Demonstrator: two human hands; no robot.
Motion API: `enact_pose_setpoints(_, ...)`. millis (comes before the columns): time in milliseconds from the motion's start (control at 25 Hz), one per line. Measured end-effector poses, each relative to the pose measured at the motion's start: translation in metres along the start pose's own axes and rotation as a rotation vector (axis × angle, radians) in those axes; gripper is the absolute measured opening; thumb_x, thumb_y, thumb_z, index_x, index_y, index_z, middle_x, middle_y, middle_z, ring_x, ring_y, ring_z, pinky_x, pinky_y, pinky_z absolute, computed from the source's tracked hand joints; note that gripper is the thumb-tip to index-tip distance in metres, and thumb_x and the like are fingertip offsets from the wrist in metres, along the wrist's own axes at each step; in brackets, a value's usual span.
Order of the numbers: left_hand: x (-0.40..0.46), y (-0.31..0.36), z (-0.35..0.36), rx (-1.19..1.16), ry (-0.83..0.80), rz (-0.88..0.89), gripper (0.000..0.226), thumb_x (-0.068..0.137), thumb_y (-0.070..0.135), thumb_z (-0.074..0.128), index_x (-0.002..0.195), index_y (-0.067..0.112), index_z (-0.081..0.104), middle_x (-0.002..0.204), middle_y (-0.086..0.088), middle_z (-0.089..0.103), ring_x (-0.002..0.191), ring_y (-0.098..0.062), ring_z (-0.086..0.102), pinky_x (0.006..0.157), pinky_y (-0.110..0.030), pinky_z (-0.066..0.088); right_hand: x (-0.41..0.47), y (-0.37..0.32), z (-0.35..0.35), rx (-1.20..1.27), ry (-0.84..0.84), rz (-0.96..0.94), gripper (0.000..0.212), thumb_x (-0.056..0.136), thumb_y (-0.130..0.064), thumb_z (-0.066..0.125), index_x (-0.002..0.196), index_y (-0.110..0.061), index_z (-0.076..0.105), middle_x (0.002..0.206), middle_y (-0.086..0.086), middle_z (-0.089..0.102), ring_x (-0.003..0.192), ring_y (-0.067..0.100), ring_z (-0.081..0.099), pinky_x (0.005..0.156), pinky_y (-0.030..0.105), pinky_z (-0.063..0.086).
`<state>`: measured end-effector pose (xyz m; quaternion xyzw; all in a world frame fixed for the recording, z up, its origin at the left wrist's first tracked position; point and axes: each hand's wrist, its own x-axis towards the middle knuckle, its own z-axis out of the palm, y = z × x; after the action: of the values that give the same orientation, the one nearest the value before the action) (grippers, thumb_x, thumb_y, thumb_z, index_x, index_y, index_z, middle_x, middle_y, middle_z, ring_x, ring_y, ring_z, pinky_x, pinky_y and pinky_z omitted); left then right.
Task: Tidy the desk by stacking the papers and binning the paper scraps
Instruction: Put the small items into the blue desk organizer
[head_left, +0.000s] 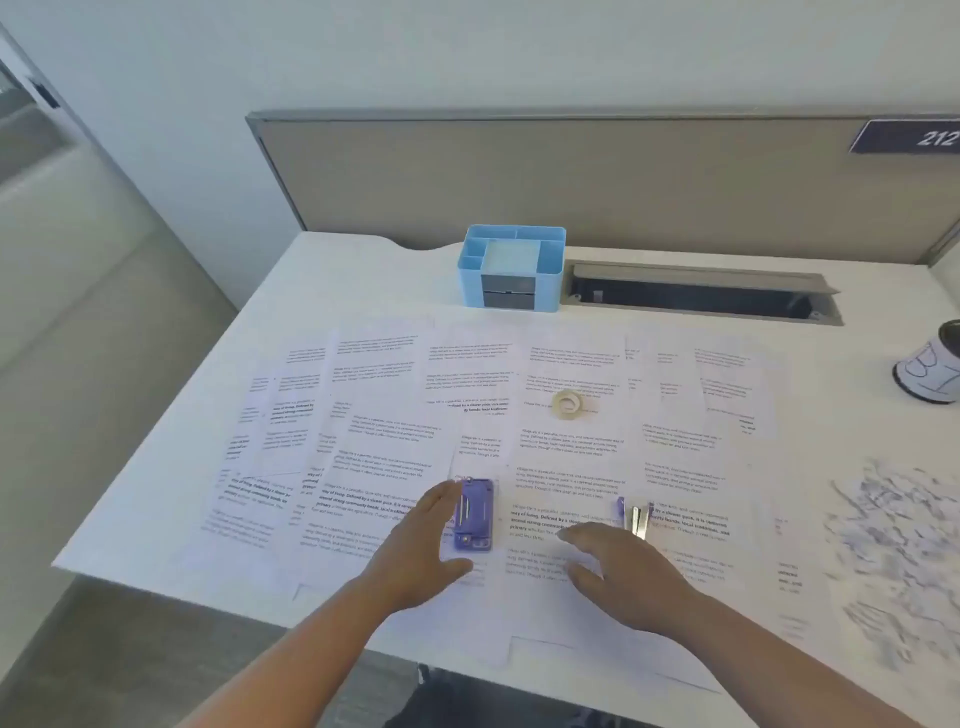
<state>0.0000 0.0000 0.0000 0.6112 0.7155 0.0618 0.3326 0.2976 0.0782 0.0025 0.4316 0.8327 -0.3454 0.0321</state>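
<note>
**Both hands out over a paper-covered counter**

We're looking down at a white counter (363, 280) sitting against a grey-beige partition panel (571, 176), a number plate (909, 137) reading 212 showing at its top right. Pale walls are rising behind, and grey floor is showing off to the left. A light blue desk organiser (511, 267) is standing at the back, just beside a recessed cable tray (701, 291). A printed cup (932, 364) is sitting at the far right edge.

The papers (467, 415) are lying fanned and overlapping across nearly the whole counter, white sheets with blocks of black print, some hanging over the near edge. The paper scraps (893, 551) are heaped at the right, crumpled and streaked grey. A tape roll (567, 402) is resting on the sheets mid-counter.

The left hand (421, 545) is reaching with fingers straight and relaxed, touching the side of a purple hole punch (474, 514), gripping nothing. The right hand (618, 566) is hovering with fingers spread and loosely bent, holding nothing, just beside a purple stapler (636, 517) lying on the papers.
</note>
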Motion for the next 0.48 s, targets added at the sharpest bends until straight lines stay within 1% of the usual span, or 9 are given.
enact_pose_setpoints(120,0.016,-0.009,-0.007,0.014,-0.012,0.016,0.105,0.09,0.051,0.073,0.166,0.031,0.003,0.173,0.017,0.004,0.157,-0.007,0.015,0.122,-0.027,0.021,0.018,-0.016,0.007,0.178,-0.065,0.06,0.051,0.099,-0.047,0.057,0.147,-0.03,0.053,0.146,-0.016,0.054,0.122,0.0,0.055,0.108,0.025,0.044)
enact_pose_setpoints(240,0.034,-0.013,-0.015,0.026,-0.017,0.057,0.104,0.088,0.054,0.073,0.166,0.029,0.009,0.172,0.014,0.011,0.156,-0.01,0.021,0.121,-0.028,0.023,0.04,-0.041,0.013,0.231,-0.083,0.101,0.046,0.098,-0.042,0.061,0.141,-0.026,0.058,0.136,-0.012,0.059,0.111,0.002,0.059,0.1,0.024,0.047)
enact_pose_setpoints(280,0.04,-0.015,-0.017,0.036,-0.038,0.081,0.105,0.087,0.056,0.073,0.166,0.028,0.011,0.171,0.014,0.014,0.155,-0.012,0.023,0.121,-0.028,0.023,0.048,-0.05,0.014,0.232,-0.071,0.11,0.04,0.098,-0.04,0.061,0.135,-0.024,0.062,0.131,-0.009,0.062,0.105,0.004,0.06,0.095,0.025,0.048)
enact_pose_setpoints(320,0.044,-0.016,-0.019,0.046,-0.061,0.111,0.105,0.085,0.06,0.074,0.166,0.027,0.015,0.17,0.013,0.018,0.153,-0.013,0.026,0.12,-0.028,0.025,0.056,-0.059,0.014,0.221,-0.048,0.12,0.029,0.097,-0.037,0.06,0.12,-0.02,0.067,0.122,-0.003,0.066,0.095,0.007,0.06,0.087,0.028,0.048)
enact_pose_setpoints(360,0.049,-0.016,-0.019,0.045,-0.085,0.138,0.105,0.082,0.063,0.074,0.164,0.026,0.02,0.167,0.014,0.024,0.15,-0.015,0.031,0.118,-0.027,0.027,0.063,-0.067,0.015,0.229,-0.029,0.142,0.022,0.095,-0.034,0.058,0.103,-0.014,0.065,0.11,0.005,0.068,0.082,0.011,0.057,0.078,0.033,0.046)
enact_pose_setpoints(400,0.053,-0.016,-0.02,0.039,-0.093,0.174,0.102,0.079,0.065,0.074,0.161,0.027,0.027,0.163,0.014,0.032,0.145,-0.016,0.037,0.114,-0.026,0.031,0.071,-0.075,0.015,0.256,-0.011,0.167,0.021,0.092,-0.031,0.056,0.089,-0.01,0.057,0.099,0.01,0.066,0.071,0.013,0.049,0.069,0.034,0.042)
enact_pose_setpoints(440,0.056,-0.016,-0.018,0.033,-0.09,0.211,0.097,0.075,0.065,0.074,0.156,0.028,0.034,0.156,0.014,0.039,0.138,-0.017,0.044,0.109,-0.026,0.035,0.078,-0.082,0.016,0.288,0.007,0.2,0.022,0.09,-0.03,0.054,0.082,-0.01,0.051,0.09,0.01,0.064,0.065,0.013,0.044,0.064,0.034,0.039)
enact_pose_setpoints(480,0.06,-0.017,-0.017,0.027,-0.078,0.254,0.09,0.074,0.062,0.074,0.15,0.029,0.041,0.149,0.015,0.043,0.131,-0.016,0.047,0.105,-0.027,0.038,0.085,-0.088,0.018,0.302,0.024,0.228,0.023,0.09,-0.031,0.055,0.078,-0.013,0.051,0.083,0.004,0.063,0.063,0.011,0.044,0.063,0.034,0.038)
